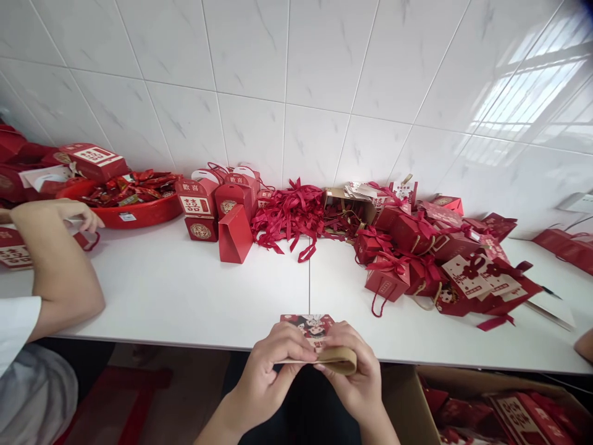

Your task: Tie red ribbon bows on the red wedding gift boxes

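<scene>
1. The table stretches beyond my hands and off to both sides. Its near edge could catch what I hold if I moved carelessly. One table.
2. The cardboard box sits lower than the table, right of my hands. Something dropped that way might get lost among its red contents. One box; its contents overlap too much to count.
3. The pile of gift boxes, beyond my hands to the right, could slide if knocked, as the boxes lean together. One pile; overlaps spoil an exact count.
4. The red basin, well left of and beyond my hands, might spill its packets if a neighbour's arm bumped it. One basin, one arm there.
5. The ribbon heap, straight ahead of my hands, could tangle if tugged. One heap, strands uncountable.
6. The plain red box, ahead and left of my hands, could tip if brushed. One.
7. The card is between my hands, pinched by left hand and right hand. Squeezing its looped tan part too hard could crease it wrongly. One card, two hands.
</scene>
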Action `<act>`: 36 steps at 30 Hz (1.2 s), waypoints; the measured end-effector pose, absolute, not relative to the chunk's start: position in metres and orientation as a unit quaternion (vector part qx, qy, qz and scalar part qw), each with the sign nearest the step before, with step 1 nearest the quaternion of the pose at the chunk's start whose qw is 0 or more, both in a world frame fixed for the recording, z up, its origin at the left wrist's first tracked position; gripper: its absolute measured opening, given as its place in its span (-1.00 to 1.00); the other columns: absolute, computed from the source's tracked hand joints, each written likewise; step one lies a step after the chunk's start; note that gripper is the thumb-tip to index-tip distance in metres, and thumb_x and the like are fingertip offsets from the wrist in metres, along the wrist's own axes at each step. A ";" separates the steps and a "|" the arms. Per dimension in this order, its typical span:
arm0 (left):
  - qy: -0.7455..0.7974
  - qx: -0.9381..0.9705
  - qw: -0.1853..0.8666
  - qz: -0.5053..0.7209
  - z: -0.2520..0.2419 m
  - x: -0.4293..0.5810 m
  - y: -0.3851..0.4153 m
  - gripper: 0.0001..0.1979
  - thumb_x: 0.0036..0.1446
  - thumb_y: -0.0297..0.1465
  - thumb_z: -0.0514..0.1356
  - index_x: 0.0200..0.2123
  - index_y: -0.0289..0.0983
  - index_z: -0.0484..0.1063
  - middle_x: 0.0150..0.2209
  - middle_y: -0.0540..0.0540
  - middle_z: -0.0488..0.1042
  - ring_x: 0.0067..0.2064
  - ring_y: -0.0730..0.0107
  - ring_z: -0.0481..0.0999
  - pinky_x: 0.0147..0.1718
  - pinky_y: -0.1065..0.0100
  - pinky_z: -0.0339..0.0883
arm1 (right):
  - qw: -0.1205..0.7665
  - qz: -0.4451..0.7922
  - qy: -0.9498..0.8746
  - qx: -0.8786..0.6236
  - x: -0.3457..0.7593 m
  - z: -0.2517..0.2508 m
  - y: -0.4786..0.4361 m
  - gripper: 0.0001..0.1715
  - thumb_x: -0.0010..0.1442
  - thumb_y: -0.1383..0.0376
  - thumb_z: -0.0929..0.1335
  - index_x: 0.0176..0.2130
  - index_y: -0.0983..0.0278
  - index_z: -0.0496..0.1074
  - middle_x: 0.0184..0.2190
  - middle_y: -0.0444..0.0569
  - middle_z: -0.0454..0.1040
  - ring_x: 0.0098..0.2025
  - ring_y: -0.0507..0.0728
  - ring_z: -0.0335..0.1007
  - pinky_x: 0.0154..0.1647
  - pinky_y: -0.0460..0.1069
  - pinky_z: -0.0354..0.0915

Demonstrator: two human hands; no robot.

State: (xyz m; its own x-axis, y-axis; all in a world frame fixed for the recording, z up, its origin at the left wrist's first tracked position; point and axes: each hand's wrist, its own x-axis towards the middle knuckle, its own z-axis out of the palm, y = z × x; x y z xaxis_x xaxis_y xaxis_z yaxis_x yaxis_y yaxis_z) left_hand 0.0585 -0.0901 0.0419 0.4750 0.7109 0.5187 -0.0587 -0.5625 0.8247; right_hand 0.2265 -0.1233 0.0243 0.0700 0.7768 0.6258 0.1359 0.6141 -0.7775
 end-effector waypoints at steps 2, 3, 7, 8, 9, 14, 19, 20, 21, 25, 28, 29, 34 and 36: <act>0.207 0.776 0.381 0.458 0.041 0.056 -0.089 -0.75 0.12 -0.64 0.13 -0.29 -0.18 0.47 -0.31 -0.06 0.51 -0.22 0.38 0.50 -0.07 0.23 0.33 | 0.628 0.243 -0.651 -0.349 0.227 0.026 -0.123 -0.68 0.05 0.47 0.42 -0.20 0.15 0.40 -0.39 -0.08 0.40 -0.33 0.13 0.32 -0.30 0.06 0.26; 0.204 0.786 0.363 0.457 0.041 0.055 -0.088 -0.74 0.11 -0.65 0.13 -0.28 -0.18 0.47 -0.28 -0.07 0.51 -0.20 0.37 0.50 -0.07 0.23 0.34 | 0.631 0.243 -0.652 -0.343 0.227 0.027 -0.123 -0.71 0.05 0.49 0.41 -0.24 0.15 0.41 -0.39 -0.08 0.40 -0.34 0.12 0.32 -0.33 0.05 0.27; 0.186 0.808 0.311 0.465 0.040 0.053 -0.086 -0.71 0.07 -0.66 0.16 -0.24 -0.16 0.46 -0.16 -0.11 0.53 -0.01 0.23 0.44 0.06 0.09 0.25 | 0.649 0.249 -0.644 -0.321 0.225 0.029 -0.124 -0.73 0.04 0.52 0.41 -0.32 0.17 0.40 -0.45 -0.10 0.41 -0.38 0.11 0.34 -0.38 0.05 0.28; 0.178 0.810 0.311 0.463 0.040 0.053 -0.086 -0.70 0.07 -0.66 0.15 -0.22 -0.16 0.46 -0.15 -0.11 0.53 0.01 0.20 0.43 0.06 0.08 0.25 | 0.651 0.250 -0.642 -0.317 0.225 0.029 -0.124 -0.72 0.04 0.52 0.41 -0.32 0.16 0.40 -0.45 -0.10 0.42 -0.38 0.11 0.35 -0.38 0.05 0.29; 0.171 0.813 0.315 0.460 0.040 0.053 -0.086 -0.68 0.07 -0.67 0.15 -0.21 -0.16 0.45 -0.16 -0.11 0.54 0.02 0.19 0.43 0.05 0.08 0.27 | 0.653 0.251 -0.642 -0.314 0.225 0.029 -0.124 -0.72 0.04 0.53 0.41 -0.31 0.16 0.40 -0.45 -0.10 0.42 -0.39 0.10 0.35 -0.38 0.05 0.29; 0.174 0.807 0.318 0.466 0.039 0.056 -0.090 -0.57 0.06 -0.68 0.13 -0.06 -0.12 0.35 -0.17 -0.11 0.54 -0.06 0.21 0.48 0.00 0.11 0.32 | 0.659 0.250 -0.639 -0.309 0.226 0.027 -0.126 -0.73 0.05 0.51 0.41 -0.32 0.14 0.41 -0.44 -0.10 0.43 -0.40 0.11 0.35 -0.38 0.07 0.29; 0.221 0.762 0.372 0.482 0.031 0.059 -0.096 -0.46 0.11 -0.62 0.13 0.10 -0.11 0.09 -0.25 -0.08 0.57 -0.20 0.31 0.56 -0.07 0.23 0.38 | 0.664 0.229 -0.647 -0.298 0.225 0.024 -0.127 -0.70 0.05 0.51 0.41 -0.29 0.12 0.42 -0.45 -0.10 0.43 -0.41 0.11 0.35 -0.37 0.07 0.28; 0.229 0.754 0.387 0.479 0.029 0.059 -0.097 -0.47 0.12 -0.61 0.13 0.10 -0.11 0.08 -0.26 -0.07 0.57 -0.22 0.33 0.57 -0.08 0.26 0.39 | 0.665 0.225 -0.648 -0.296 0.225 0.023 -0.126 -0.69 0.04 0.52 0.41 -0.28 0.12 0.42 -0.45 -0.10 0.44 -0.41 0.11 0.35 -0.37 0.07 0.28; 0.238 0.747 0.398 0.477 0.028 0.059 -0.098 -0.51 0.13 -0.59 0.13 0.07 -0.12 0.09 -0.28 -0.06 0.57 -0.24 0.34 0.57 -0.08 0.27 0.39 | 0.665 0.224 -0.647 -0.298 0.225 0.022 -0.125 -0.67 0.03 0.52 0.41 -0.28 0.12 0.42 -0.44 -0.11 0.44 -0.41 0.10 0.35 -0.36 0.07 0.29; 0.281 0.712 0.439 0.470 0.019 0.059 -0.098 -0.68 0.18 -0.53 0.10 -0.04 -0.13 0.15 -0.29 -0.06 0.58 -0.24 0.35 0.59 -0.17 0.33 0.45 | 0.630 0.263 -0.643 -0.348 0.227 0.025 -0.122 -0.71 0.02 0.47 0.44 -0.28 0.13 0.44 -0.43 -0.10 0.44 -0.38 0.09 0.39 -0.29 0.05 0.35; 0.298 0.683 0.487 0.455 0.012 0.059 -0.098 -0.77 0.21 -0.47 0.09 -0.08 -0.14 0.17 -0.27 -0.11 0.58 -0.22 0.32 0.59 -0.23 0.37 0.47 | 0.554 0.322 -0.658 -0.395 0.232 0.029 -0.122 -0.70 0.07 0.40 0.42 -0.15 0.15 0.46 -0.29 0.00 0.44 -0.31 0.12 0.43 -0.35 -0.01 0.39; 0.301 0.678 0.494 0.453 0.010 0.059 -0.097 -0.78 0.21 -0.45 0.10 -0.09 -0.15 0.18 -0.28 -0.11 0.58 -0.22 0.31 0.59 -0.22 0.35 0.47 | 0.532 0.334 -0.668 -0.399 0.234 0.030 -0.121 -0.68 0.09 0.39 0.41 -0.12 0.16 0.46 -0.25 0.03 0.44 -0.29 0.12 0.44 -0.36 -0.02 0.39; 0.306 0.668 0.497 0.462 0.007 0.059 -0.095 -0.80 0.20 -0.38 0.12 -0.12 -0.17 0.20 -0.36 -0.10 0.57 -0.28 0.32 0.58 -0.23 0.34 0.46 | 0.514 0.320 -0.697 -0.385 0.233 0.027 -0.120 -0.75 0.14 0.36 0.36 -0.15 0.15 0.50 -0.27 0.05 0.44 -0.25 0.14 0.45 -0.32 -0.03 0.40; 0.310 0.659 0.503 0.466 0.008 0.060 -0.095 -0.80 0.19 -0.35 0.13 -0.13 -0.17 0.19 -0.38 -0.07 0.56 -0.29 0.33 0.58 -0.24 0.36 0.46 | 0.534 0.318 -0.682 -0.386 0.229 0.023 -0.121 -0.78 0.14 0.34 0.36 -0.18 0.15 0.51 -0.30 0.04 0.45 -0.26 0.15 0.44 -0.34 -0.04 0.40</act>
